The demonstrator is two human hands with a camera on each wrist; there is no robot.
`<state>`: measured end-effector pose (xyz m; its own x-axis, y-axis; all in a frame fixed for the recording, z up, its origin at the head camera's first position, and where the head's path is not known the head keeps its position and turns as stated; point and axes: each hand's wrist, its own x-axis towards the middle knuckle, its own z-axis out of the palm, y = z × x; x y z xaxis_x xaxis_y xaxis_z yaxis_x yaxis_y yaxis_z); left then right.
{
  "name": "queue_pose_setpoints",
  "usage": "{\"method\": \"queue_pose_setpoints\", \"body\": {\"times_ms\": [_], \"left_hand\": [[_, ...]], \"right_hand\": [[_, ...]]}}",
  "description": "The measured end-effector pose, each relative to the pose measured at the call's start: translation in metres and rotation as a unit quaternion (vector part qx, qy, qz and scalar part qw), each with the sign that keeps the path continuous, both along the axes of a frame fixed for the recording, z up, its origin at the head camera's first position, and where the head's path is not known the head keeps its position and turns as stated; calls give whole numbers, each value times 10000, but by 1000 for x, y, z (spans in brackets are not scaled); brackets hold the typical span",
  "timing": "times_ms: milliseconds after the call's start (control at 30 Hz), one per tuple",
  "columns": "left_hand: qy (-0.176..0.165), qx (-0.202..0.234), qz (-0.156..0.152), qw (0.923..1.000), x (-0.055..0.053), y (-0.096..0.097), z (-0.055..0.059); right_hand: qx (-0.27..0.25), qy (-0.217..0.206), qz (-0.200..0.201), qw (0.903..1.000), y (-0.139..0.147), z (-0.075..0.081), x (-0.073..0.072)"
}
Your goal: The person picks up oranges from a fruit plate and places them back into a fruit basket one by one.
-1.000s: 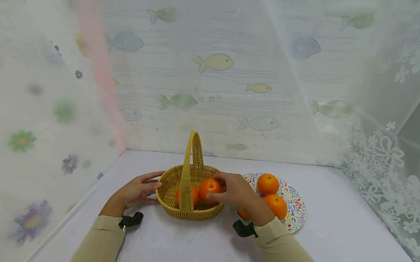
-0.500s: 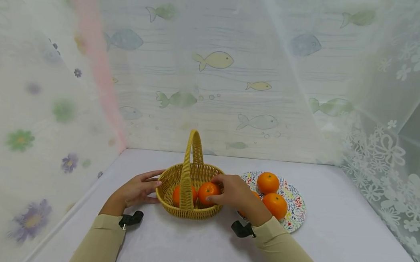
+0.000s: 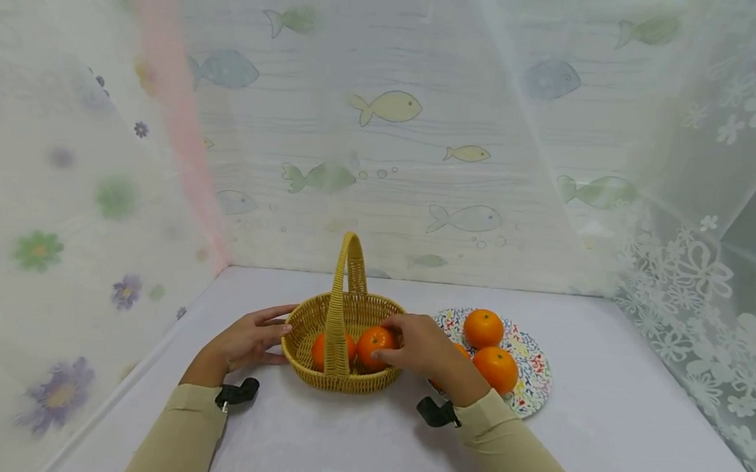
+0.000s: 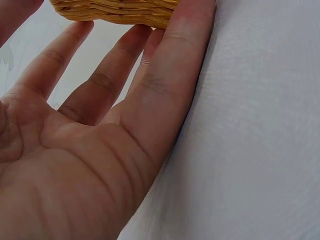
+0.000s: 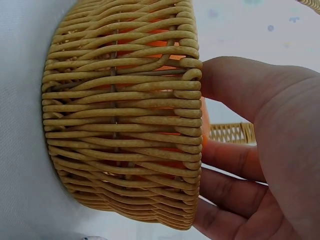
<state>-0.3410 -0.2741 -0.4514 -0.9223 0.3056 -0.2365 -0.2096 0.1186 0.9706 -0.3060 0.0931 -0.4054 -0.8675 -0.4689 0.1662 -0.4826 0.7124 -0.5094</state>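
Observation:
A yellow wicker basket with a tall arched handle stands on the table. My left hand rests against its left side, thumb at the rim; the left wrist view shows fairly straight fingers touching the weave. Reaching over the right rim, my right hand holds an orange between thumb and fingers, down inside the basket. Another orange lies left of it, partly behind the handle. In the right wrist view the basket wall hides most of the held orange.
Right of the basket a round, colourfully patterned plate bears two oranges in plain sight and a third orange partly covered by my right hand. White cloth covers the table. A fish-patterned curtain hangs behind it, with floral curtains at both sides.
The orange in my right hand has gone lower into the basket, and the one beside it has shifted slightly left. My left hand has kept its place at the basket.

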Motion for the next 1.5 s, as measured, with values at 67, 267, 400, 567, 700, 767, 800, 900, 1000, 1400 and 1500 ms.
{"method": "queue_pose_setpoints", "body": {"times_ms": [67, 267, 400, 567, 700, 767, 800, 900, 1000, 1400, 1500], "left_hand": [[4, -1, -6, 10000, -1, -1, 0], [4, 35, -3, 10000, 0, -1, 0], [27, 26, -3, 10000, 2, 1, 2], [-16, 73, -30, 10000, 2, 1, 2], [-13, 70, -37, 10000, 0, 0, 3], [-7, 72, -24, 10000, -1, -1, 3], [-9, 78, -7, 10000, -1, -1, 3], [-44, 74, 41, 10000, 0, 0, 2], [-43, 73, 57, 9999, 1, 1, 1], [-47, 89, -6, 9999, -1, -1, -2], [-48, 95, -7, 9999, -2, 0, -2]], "right_hand": [[21, 3, -19, 10000, -1, 1, 0], [-30, 20, -62, 10000, -1, 6, 3], [-99, 16, -76, 9999, 2, 10, 6], [-30, 34, -209, 9998, 9, 15, 9], [-120, 172, -317, 9993, 19, 17, 10], [-168, 244, -337, 9990, 26, 18, 11], [-181, 307, -320, 9989, 29, 18, 11], [-67, 458, -333, 9984, 39, 16, 12], [-30, 506, -396, 9979, 50, 14, 14], [-21, 907, -740, 9931, 100, 3, 25], [-49, 1011, -853, 9912, 110, 2, 29]]}}
